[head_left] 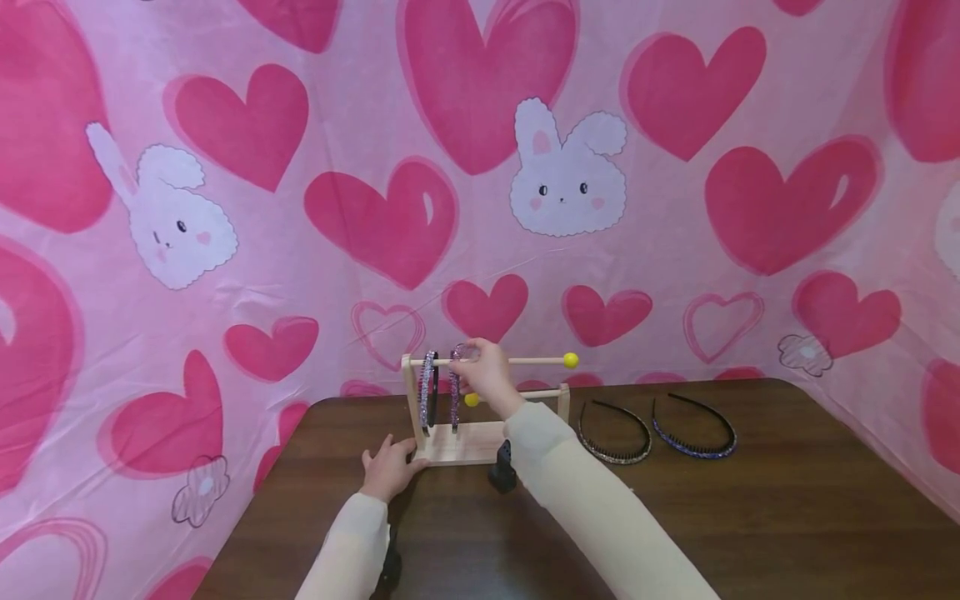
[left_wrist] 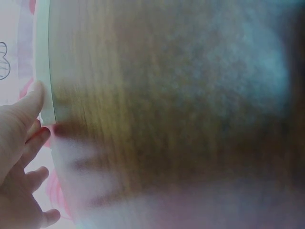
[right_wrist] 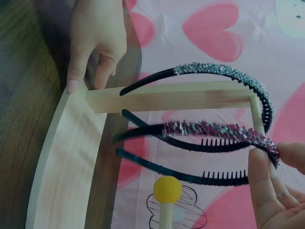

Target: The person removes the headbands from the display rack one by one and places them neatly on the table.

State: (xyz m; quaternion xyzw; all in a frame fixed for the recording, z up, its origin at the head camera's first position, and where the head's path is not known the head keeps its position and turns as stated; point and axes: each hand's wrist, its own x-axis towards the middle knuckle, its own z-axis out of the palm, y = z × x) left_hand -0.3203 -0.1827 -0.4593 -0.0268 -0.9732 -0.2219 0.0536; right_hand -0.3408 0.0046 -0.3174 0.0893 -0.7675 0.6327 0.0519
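Observation:
A wooden rack [head_left: 468,442] with two horizontal rods stands on the table. My right hand [head_left: 489,375] pinches a pink sequined headband [right_wrist: 209,130] at the top of its curve, by the upper rod [head_left: 536,361]. Left of it, a silver sequined headband [right_wrist: 217,68] hangs from the same rod near the post. Both headbands have dark comb teeth inside, and their ends point down toward the base. My left hand [head_left: 390,469] rests at the rack's left end, thumb against the base's corner and the other fingers spread. In the left wrist view its thumb touches the pale wooden edge [left_wrist: 44,62].
Two more headbands lie on the brown table [head_left: 750,508] right of the rack: a brownish glittery one [head_left: 633,457] and a blue one [head_left: 712,454]. Yellow balls cap the rods, one on the upper rod's end [head_left: 571,360]. A pink heart-and-bunny cloth [head_left: 480,242] hangs behind.

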